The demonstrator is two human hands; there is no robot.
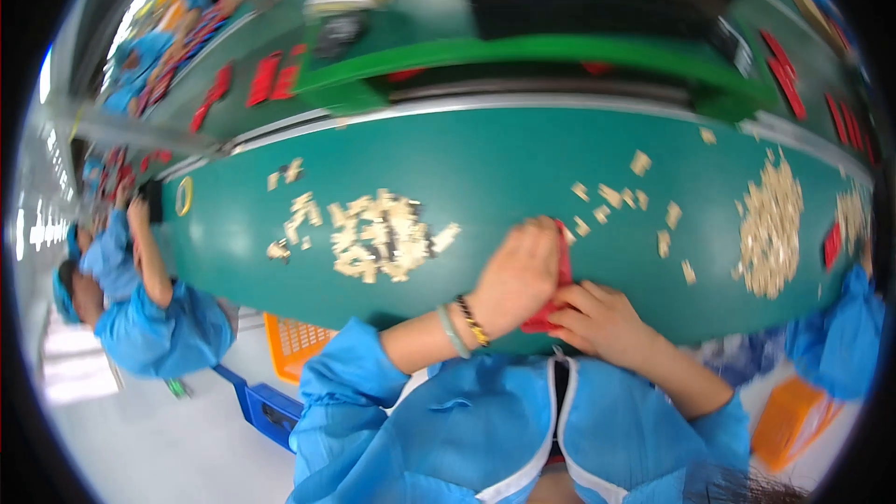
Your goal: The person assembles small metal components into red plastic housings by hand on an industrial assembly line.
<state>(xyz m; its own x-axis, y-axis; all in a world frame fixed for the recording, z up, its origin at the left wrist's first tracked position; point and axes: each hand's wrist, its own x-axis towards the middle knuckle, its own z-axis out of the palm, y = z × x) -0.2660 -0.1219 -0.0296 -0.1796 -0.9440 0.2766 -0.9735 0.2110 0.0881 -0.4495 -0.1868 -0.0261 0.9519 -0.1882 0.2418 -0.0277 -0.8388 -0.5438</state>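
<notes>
A red piece [564, 257], flat and longish, lies at the near edge of the green table between my two hands; its exact kind is covered by my fingers. My left hand [515, 275] is closed over its upper part, the wrist wearing a pale bangle and a dark beaded bracelet. My right hand [597, 322] grips its lower part with bent fingers. To the left is a pile of small cream-coloured pieces [378, 235]. Several loose cream pieces [611, 196] lie scattered beyond and to the right of my hands.
A larger cream heap [770, 224] lies at the right, near another red piece [832, 245]. A green-edged shelf [523, 49] and a conveyor line with red pieces [265, 79] run behind. A co-worker [168, 317] sits at left, another person's blue sleeve [835, 336] at right. An orange crate [297, 345] stands below.
</notes>
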